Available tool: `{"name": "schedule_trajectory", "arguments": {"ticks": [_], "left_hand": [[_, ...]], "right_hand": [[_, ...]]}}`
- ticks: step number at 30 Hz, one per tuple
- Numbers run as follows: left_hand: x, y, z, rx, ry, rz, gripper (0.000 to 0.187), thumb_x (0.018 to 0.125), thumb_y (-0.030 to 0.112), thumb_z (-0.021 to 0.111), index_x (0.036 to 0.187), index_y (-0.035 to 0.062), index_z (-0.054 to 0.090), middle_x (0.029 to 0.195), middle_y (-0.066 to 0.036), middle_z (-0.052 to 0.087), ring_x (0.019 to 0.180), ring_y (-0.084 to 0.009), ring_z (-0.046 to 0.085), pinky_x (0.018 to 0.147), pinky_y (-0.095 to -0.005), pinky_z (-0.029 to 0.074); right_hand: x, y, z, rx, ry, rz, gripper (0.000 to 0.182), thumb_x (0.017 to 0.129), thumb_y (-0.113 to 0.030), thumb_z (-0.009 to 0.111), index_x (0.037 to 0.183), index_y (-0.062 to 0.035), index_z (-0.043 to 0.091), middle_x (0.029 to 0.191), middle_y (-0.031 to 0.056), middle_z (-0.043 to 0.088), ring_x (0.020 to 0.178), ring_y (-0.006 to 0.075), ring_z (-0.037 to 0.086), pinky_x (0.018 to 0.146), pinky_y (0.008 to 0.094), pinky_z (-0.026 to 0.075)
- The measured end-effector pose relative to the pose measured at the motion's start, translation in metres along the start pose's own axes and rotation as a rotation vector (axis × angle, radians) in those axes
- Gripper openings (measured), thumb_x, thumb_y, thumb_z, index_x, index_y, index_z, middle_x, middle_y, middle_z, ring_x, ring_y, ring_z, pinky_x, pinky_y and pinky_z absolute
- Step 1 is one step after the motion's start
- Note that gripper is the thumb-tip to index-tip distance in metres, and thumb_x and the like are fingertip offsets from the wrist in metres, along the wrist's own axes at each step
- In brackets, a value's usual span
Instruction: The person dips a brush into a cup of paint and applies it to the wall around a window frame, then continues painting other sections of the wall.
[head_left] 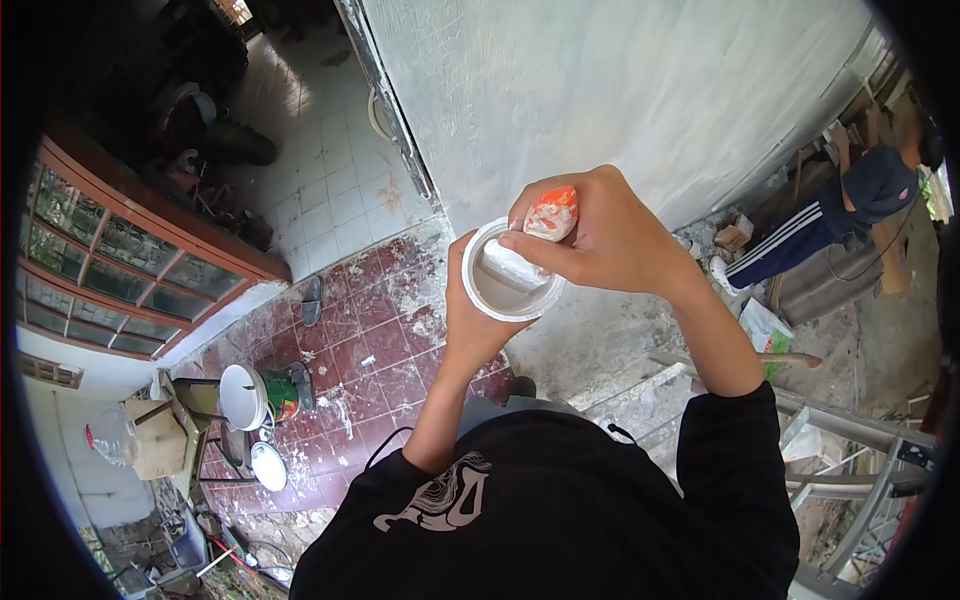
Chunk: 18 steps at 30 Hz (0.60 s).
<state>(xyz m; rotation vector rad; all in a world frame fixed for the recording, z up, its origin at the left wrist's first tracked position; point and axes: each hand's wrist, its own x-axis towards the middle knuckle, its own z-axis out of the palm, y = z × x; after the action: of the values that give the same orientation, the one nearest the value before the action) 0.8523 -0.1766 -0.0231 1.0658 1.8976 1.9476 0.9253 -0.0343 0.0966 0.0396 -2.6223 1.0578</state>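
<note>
My left hand [472,322] is wrapped round a round white tub [472,268] from below and the left side. Greyish-white paste coats the inside of the tub. In my right hand [620,238], closed above the tub's right side, is a putty knife [552,212] with an orange handle smeared white. Its wide, white-coated blade reaches down into the tub, and my thumb presses near the base of the handle. The lower edge of the blade is hidden in the paste.
A grey-white wall [600,90] rises ahead. To the right are a metal ladder [870,485] and another person [840,205]. A paint bucket [243,397] stands at left on red tiles [350,360], below a brown-framed window [120,260].
</note>
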Motion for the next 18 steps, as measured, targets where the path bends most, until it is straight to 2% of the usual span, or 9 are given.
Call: {"name": "schedule_trajectory", "arguments": {"ticks": [3,5,7,10,12,16,18], "left_hand": [[0.003,0.000,-0.002,0.075,0.016,0.043,0.085,0.051,0.015,0.086,0.121,0.0035,0.039,0.114,-0.011,0.051,0.105,-0.0221,0.053,0.090,-0.0350,0.043],[0.006,0.002,-0.002,0.037,0.019,0.050,0.084,0.053,0.009,0.085,0.121,0.0028,0.038,0.114,-0.011,0.050,0.107,-0.0216,0.052,0.091,-0.0329,0.042],[0.007,0.002,-0.002,0.040,0.024,0.047,0.083,0.053,0.009,0.085,0.121,0.0026,0.038,0.114,-0.011,0.050,0.106,-0.0217,0.052,0.091,-0.0329,0.042],[0.013,-0.002,-0.004,0.063,0.053,0.079,0.081,0.054,0.010,0.085,0.120,0.0022,0.039,0.114,-0.011,0.050,0.106,-0.0220,0.052,0.091,-0.0327,0.041],[0.014,-0.005,-0.005,0.074,0.061,0.073,0.081,0.053,0.010,0.086,0.120,0.0019,0.040,0.114,-0.011,0.050,0.106,-0.0221,0.052,0.092,-0.0326,0.041],[0.019,-0.008,-0.004,0.099,0.063,0.147,0.082,0.053,0.012,0.087,0.120,0.0017,0.040,0.113,-0.011,0.051,0.106,-0.0222,0.052,0.092,-0.0325,0.041],[0.020,-0.009,-0.002,-0.012,0.045,0.068,0.082,0.053,0.013,0.087,0.119,0.0017,0.039,0.114,-0.011,0.051,0.107,-0.0221,0.052,0.092,-0.0326,0.042]], "right_hand": [[0.000,-0.002,-0.009,0.064,0.044,-0.029,0.014,0.078,-0.012,0.069,0.077,0.0009,0.065,0.066,0.0087,0.064,0.056,0.0111,0.059,0.051,0.0226,0.046],[-0.002,-0.005,-0.018,0.119,0.084,-0.051,0.011,0.079,-0.010,0.069,0.078,0.0008,0.064,0.065,0.0076,0.063,0.056,0.0099,0.059,0.050,0.0218,0.046],[-0.004,-0.009,-0.027,0.241,0.116,0.011,0.006,0.079,-0.004,0.067,0.079,0.0013,0.064,0.066,0.0054,0.062,0.057,0.0074,0.059,0.048,0.0204,0.046],[-0.008,-0.011,-0.036,0.314,0.183,-0.032,0.005,0.079,-0.001,0.066,0.078,0.0021,0.063,0.067,0.0049,0.062,0.058,0.0067,0.058,0.049,0.0200,0.045],[-0.013,-0.016,-0.042,0.363,0.191,0.049,0.007,0.078,-0.003,0.067,0.077,0.0017,0.063,0.066,0.0052,0.062,0.060,0.0074,0.056,0.055,0.0216,0.044],[-0.024,-0.009,-0.041,0.370,0.293,-0.002,0.006,0.077,-0.001,0.068,0.079,0.0023,0.064,0.071,0.0066,0.064,0.060,0.0079,0.057,0.055,0.0208,0.045],[-0.030,-0.003,-0.038,0.420,0.333,0.022,0.005,0.078,-0.001,0.068,0.079,0.0026,0.064,0.071,0.0072,0.064,0.060,0.0082,0.058,0.054,0.0209,0.046]]}}
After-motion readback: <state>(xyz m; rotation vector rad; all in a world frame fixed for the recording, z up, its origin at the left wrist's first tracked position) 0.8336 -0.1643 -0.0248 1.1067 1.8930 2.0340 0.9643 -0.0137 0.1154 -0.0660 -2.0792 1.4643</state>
